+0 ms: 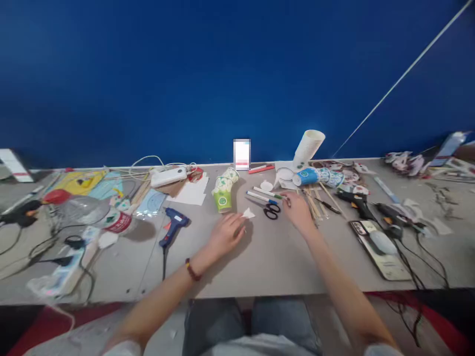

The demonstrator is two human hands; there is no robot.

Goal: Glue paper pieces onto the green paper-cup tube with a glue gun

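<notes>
My left hand (227, 233) rests low over the table with its fingers loosely bent and nothing visible in them. Just beyond its fingertips lies a small white paper scrap (248, 213), and behind it stand green-and-white paper cups (222, 195) stuck together. At the right, my right hand (299, 211) has its fingertips closed at the green end of a white marker (266, 192). A second marker with a blue end (260, 198) lies alongside. Black-handled scissors (272, 211) sit between my hands, close to the right one.
A blue glue gun (173, 226) and a plastic bottle (100, 212) lie left. At the back are a propped phone (242, 155), a stack of white cups (308, 148) and a blue cup (307, 176). Wooden sticks (312, 205), another phone (382, 252) and black glue guns (389, 215) lie right.
</notes>
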